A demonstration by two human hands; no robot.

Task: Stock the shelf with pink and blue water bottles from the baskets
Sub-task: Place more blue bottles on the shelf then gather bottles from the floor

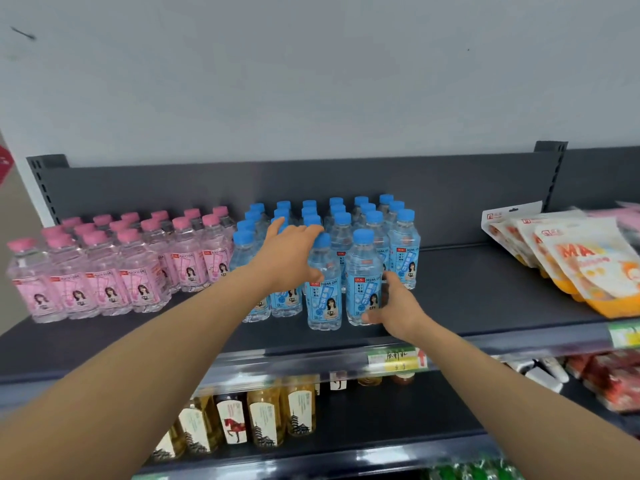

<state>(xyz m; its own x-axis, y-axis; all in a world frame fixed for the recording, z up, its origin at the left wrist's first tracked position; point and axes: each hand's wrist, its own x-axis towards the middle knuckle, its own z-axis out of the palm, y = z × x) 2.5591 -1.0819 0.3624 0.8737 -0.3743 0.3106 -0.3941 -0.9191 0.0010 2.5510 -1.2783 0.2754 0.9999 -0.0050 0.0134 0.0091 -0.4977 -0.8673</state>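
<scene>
Pink-capped bottles (104, 271) stand in rows on the left of the dark top shelf (485, 289). Blue-capped bottles (367, 216) stand in rows beside them at the centre. My left hand (291, 251) reaches over the blue group with fingers spread across the caps, its thumb against the front-left blue bottle (323, 303). Around the lower right side of the front-right blue bottle (362, 282) my right hand (394, 306) curls, thumb in front, fingers behind. No basket is in view.
Orange and white snack pouches (581, 261) lean at the right end of the top shelf, with bare shelf between them and the blue bottles. The shelf below holds yellow drink bottles (263, 414) and red packets (613, 382). Price tags (398, 358) sit on the shelf edge.
</scene>
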